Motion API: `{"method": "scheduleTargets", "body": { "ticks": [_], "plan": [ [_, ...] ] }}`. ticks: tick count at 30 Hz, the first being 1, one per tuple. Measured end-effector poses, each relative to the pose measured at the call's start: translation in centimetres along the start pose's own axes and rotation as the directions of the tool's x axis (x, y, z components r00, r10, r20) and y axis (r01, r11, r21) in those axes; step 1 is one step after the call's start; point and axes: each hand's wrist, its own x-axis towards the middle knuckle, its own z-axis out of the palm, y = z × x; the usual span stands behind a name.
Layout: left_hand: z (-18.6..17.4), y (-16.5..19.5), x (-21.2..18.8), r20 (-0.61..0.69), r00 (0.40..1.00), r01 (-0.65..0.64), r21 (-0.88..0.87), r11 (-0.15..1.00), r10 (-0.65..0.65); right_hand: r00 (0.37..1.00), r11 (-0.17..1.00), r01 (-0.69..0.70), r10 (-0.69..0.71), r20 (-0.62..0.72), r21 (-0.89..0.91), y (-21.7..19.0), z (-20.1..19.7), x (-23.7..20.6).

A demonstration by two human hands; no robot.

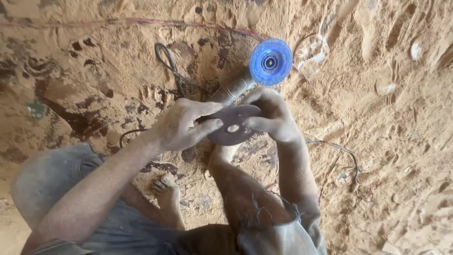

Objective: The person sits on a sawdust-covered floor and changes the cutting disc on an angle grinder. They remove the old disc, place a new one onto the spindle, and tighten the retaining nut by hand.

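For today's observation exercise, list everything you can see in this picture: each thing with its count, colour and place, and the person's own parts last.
Round disc: one, dark grey with a pale centre hole, held between both hands mid-picture.
Blue disc: one, bright blue, translucent, on the end of a dusty tool above the hands.
Tool body: one, sand-coated, slanting from the blue disc down behind the hands.
Dark cable: one, black, looped on the ground upper middle.
Red cord: one, reddish, along the top.
Thin wires: a tangle, grey, right of the forearm.
Ground: sandy, tan.
Left hand: on the disc's left edge.
Right hand: on its right edge.
Bare foot: one, lower middle.
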Motion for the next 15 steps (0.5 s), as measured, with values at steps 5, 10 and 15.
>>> {"method": "scheduleTargets", "body": {
  "ticks": [5,10,15],
  "plan": [
    [2.6,-0.3,0.3,-0.290,0.950,-0.025,-0.440,0.897,-0.115,0.967,0.989,-0.113,0.088,-0.237,-0.096,1.8,3.0,0.9],
    [3.3,0.4,0.4,-0.422,0.863,0.084,-0.422,0.903,-0.278,0.904,0.864,-0.003,-0.213,-0.371,-0.504,2.1,6.6,1.5],
    [3.3,1.8,0.7,-0.484,0.809,0.120,-0.421,0.899,-0.335,0.816,0.402,0.067,-0.549,-0.182,-0.913,3.1,8.9,2.2]
  ]
}}
